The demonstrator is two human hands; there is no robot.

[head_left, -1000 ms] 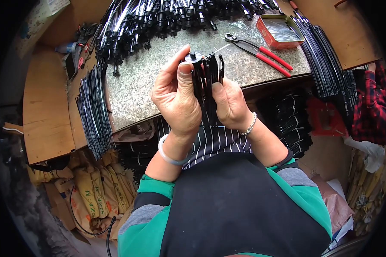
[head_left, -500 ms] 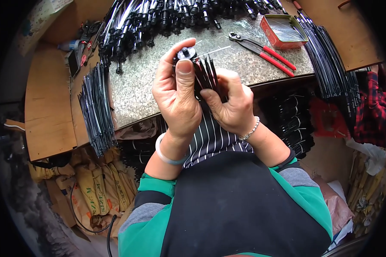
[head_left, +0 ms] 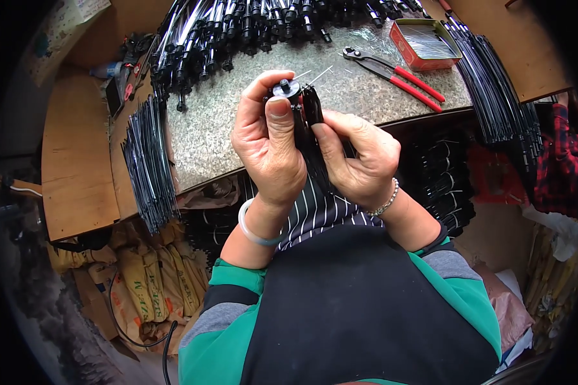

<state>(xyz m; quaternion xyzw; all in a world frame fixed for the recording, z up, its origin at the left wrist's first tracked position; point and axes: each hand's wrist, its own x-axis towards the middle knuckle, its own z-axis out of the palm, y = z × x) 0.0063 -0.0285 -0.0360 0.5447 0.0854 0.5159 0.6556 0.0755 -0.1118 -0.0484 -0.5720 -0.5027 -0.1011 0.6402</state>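
Note:
In my left hand point(head_left: 271, 151), closed with the thumb in front, is an umbrella hub point(head_left: 288, 90), a round pale disc with a black knob in its middle. Thin pale wire point(head_left: 321, 75) sticks out from the hub to the upper right. Several black umbrella ribs point(head_left: 311, 106) gather at the hub's right side and hang downward. My right hand point(head_left: 365, 154) pinches these ribs between thumb and forefinger, just below the hub. The palms partly hide the lower ribs.
Red-handled pliers point(head_left: 398, 80) lie on the speckled tabletop point(head_left: 202, 138), beside a red tin point(head_left: 424, 63) of thin wires. Umbrella shafts point(head_left: 250, 29) pile up at the back. Bundles of black ribs point(head_left: 149, 167) hang over the left edge, with more ribs point(head_left: 494, 90) at the right.
My right hand has shifted slightly right and its thumb has risen along the ribs. The ribs, fanned apart before, now sit closer together beside the hub.

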